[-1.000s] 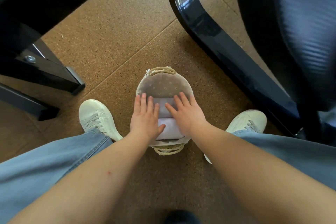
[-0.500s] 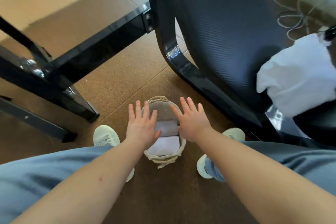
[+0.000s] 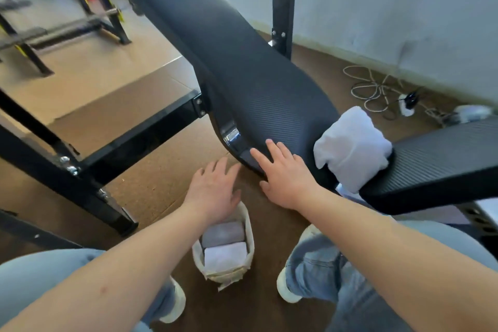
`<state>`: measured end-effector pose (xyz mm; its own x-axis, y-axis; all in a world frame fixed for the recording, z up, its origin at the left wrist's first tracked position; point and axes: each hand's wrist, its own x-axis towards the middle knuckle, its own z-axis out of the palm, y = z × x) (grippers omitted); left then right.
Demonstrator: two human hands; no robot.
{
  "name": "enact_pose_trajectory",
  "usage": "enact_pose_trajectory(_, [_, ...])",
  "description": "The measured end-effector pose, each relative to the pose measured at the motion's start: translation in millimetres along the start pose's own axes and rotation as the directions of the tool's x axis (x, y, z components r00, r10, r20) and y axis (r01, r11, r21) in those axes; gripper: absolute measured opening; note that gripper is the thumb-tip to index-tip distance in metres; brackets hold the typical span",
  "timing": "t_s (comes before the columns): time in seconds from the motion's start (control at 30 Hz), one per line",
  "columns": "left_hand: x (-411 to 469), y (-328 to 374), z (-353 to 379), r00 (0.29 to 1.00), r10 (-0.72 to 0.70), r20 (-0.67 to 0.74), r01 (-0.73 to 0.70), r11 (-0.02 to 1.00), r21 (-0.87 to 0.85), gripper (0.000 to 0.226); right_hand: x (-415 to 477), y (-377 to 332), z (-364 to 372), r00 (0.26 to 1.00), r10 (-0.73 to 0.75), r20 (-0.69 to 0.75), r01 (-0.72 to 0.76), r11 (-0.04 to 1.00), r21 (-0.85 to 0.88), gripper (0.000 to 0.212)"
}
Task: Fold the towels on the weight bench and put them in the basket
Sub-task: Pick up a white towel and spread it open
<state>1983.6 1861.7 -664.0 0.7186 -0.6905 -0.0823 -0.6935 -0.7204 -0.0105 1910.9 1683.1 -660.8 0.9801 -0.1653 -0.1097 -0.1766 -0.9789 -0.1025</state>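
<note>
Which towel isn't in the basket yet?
The bunched white towel lying on the black weight bench. The two folded towels are already inside the basket on the floor.

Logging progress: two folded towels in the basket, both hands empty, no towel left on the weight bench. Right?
Wrong on the bench: the head view shows a bunched white towel on the weight bench. The basket holds two folded towels; left hand and right hand are empty.

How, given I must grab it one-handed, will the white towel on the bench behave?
Probably floppy: the white towel sits bunched and sags over the bench edge. Soft rumpled folds suggest light cloth; ends may dangle.
</note>
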Motion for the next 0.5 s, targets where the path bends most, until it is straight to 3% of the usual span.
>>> enact_pose_trajectory(0.17, [25.2,43.4,-30.3,0.989,0.117,-0.093,-0.124,0.990,-0.069,0.067,-11.5,39.0,-36.1,0.992,0.123,-0.007,-0.123,0.992,-0.023,0.078])
enact_pose_trajectory(0.37, [58.4,92.6,-38.9,0.965,0.241,-0.104,-0.250,0.964,-0.089,0.065,-13.0,83.6,-56.1,0.949,0.305,0.079,-0.302,0.952,-0.054,0.079])
enact_pose_trajectory(0.5, [80.5,119.8,-37.5,0.950,0.303,-0.079,-0.311,0.941,-0.136,0.062,-11.5,114.8,-62.5,0.913,0.402,0.072,-0.397,0.915,-0.076,0.063])
